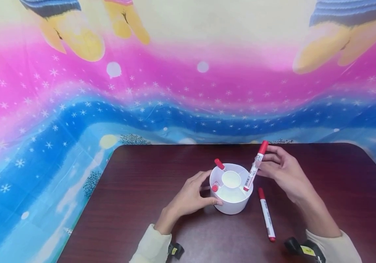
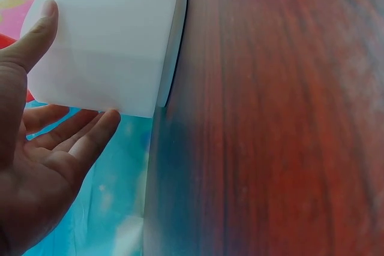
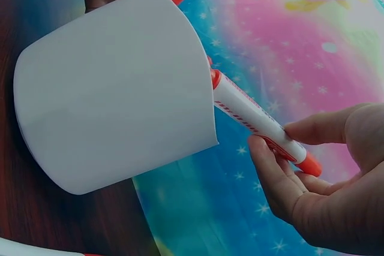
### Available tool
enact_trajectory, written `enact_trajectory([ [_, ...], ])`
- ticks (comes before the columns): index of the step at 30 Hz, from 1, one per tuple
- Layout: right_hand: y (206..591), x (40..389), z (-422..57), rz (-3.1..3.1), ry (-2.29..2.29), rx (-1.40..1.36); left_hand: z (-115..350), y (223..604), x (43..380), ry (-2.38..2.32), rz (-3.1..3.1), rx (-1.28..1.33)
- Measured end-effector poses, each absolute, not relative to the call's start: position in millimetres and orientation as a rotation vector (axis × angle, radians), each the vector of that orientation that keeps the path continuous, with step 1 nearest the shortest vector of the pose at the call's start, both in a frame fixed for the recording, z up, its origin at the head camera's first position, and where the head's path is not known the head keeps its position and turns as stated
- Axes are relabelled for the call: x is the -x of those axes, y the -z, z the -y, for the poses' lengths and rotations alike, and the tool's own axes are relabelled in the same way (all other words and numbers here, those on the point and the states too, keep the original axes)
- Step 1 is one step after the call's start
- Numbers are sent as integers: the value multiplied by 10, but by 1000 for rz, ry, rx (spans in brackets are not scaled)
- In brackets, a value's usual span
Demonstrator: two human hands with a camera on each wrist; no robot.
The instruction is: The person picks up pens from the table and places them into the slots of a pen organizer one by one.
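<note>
A round white pen holder (image 1: 231,207) with dividers and a central round cup stands on the table. My left hand (image 1: 189,195) holds it by the side, thumb at the near side and fingers round the left, as the left wrist view also shows. Between thumb and fingers my right hand (image 1: 286,175) pinches a white marker (image 3: 255,115) with a red cap. The marker slants, cap up, and its red lower end is at the holder's right rim. Two more red-capped markers are in the holder: one leans at the back (image 1: 219,163), another lies at the left (image 1: 215,187).
Right of the holder, another red-capped marker (image 1: 267,215) lies on the dark wood table (image 1: 142,182). A colourful printed cloth (image 1: 175,80) hangs behind the table's back edge. Black straps (image 1: 306,250) are on both wrists over light sleeves.
</note>
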State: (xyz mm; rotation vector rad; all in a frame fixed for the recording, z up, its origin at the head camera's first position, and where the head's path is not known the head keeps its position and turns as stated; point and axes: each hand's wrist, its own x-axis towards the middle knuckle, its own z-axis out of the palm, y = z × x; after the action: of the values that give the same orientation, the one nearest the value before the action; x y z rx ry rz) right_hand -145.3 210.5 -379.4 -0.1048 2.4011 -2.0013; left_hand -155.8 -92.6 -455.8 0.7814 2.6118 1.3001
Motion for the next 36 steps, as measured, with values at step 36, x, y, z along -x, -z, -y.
enact_trajectory([
  [36, 3871, 1459, -2059, -2432, 1891, 39, 932, 4559, 1552, -1300, -2606, -789],
])
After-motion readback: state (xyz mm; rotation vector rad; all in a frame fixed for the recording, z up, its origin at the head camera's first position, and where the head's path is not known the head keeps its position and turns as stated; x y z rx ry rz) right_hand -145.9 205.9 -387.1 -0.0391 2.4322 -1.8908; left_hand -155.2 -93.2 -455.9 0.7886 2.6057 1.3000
